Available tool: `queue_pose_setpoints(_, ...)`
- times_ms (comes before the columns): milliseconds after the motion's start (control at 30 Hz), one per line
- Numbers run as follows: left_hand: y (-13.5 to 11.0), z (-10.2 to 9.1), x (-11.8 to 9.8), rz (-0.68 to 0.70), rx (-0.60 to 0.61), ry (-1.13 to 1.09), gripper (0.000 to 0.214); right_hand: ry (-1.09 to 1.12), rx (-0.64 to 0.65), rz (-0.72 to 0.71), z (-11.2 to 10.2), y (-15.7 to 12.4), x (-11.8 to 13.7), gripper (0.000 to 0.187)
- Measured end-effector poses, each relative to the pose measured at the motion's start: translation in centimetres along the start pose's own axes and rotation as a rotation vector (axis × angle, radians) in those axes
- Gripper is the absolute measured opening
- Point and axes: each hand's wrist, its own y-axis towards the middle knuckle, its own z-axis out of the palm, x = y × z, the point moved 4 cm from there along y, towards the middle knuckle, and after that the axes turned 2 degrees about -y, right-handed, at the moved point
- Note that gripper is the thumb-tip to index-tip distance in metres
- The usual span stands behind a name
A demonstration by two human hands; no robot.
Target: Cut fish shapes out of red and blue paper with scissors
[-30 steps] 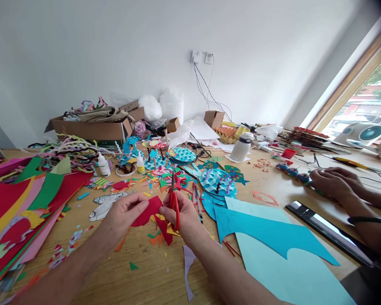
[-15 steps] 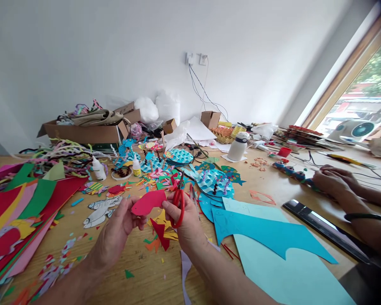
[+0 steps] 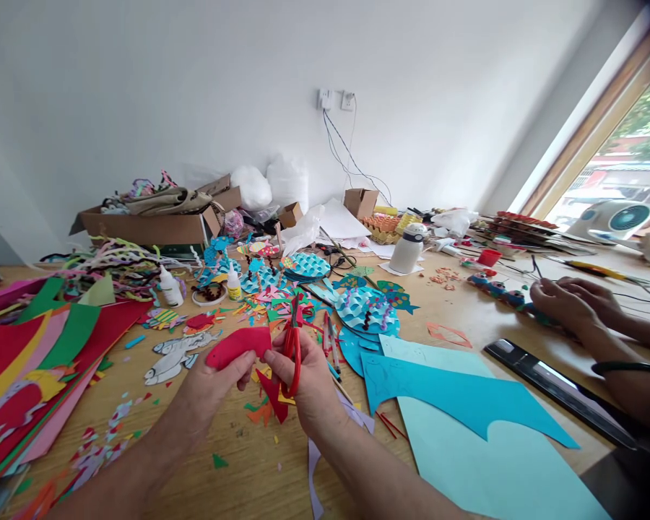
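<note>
Over the table, my left hand (image 3: 217,379) pinches a red paper cutout (image 3: 239,345) shaped like a fish, thumb on top. My right hand (image 3: 306,372) has red-handled scissors (image 3: 292,354) in its grip, blades pointing away from me, while its thumb and finger also touch the cutout's right end. Below the hands lie a dark red paper scrap (image 3: 272,396) and yellow and orange scraps. Two paper fish drawings (image 3: 173,357) rest to the left of my left hand. Turquoise paper (image 3: 438,393) lies right of my right hand.
Stacked coloured paper (image 3: 81,332) covers the left side. Glue bottles (image 3: 170,287), blue wavy paper crafts (image 3: 365,310) and a white bottle (image 3: 408,249) stand farther back. At right, another person's hands (image 3: 574,303) work beside a black ruler-like bar (image 3: 557,390).
Both hands have shifted slightly left with the cutout. My left thumb now lies over the cutout, and the scissors have turned more upright.
</note>
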Motion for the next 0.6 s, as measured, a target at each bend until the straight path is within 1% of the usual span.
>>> queue_pose_setpoints(133,0.2,0.4,-0.9,0.051,0.056,0.019,0.017,0.004,-0.008,-0.019,0.0,0.0,0.2,0.030)
queue_pose_setpoints(233,0.3,0.4,-1.2,0.070,0.064,0.017,0.021,-0.009,-0.007,-0.032,0.0,0.0,0.4,0.030)
queue_pose_setpoints(333,0.3,-0.1,-1.4,0.067,0.034,-0.079,0.021,-0.083,0.010,-0.036,0.2,-0.2,0.7,0.024)
queue_pose_setpoints(433,0.5,-1.0,-1.8,0.076,-0.014,-0.170,0.021,-0.212,0.090,-0.028,0.7,-0.5,0.6,0.027)
queue_pose_setpoints(500,0.7,-1.6,-2.2,0.082,-0.061,-0.240,0.018,-0.298,0.152,0.010,1.0,-0.8,0.2,0.030)
queue_pose_setpoints(600,0.9,-2.3,-2.5,0.075,-0.133,-0.352,0.013,-0.453,0.211,0.042,1.2,-1.1,-0.8,0.030)
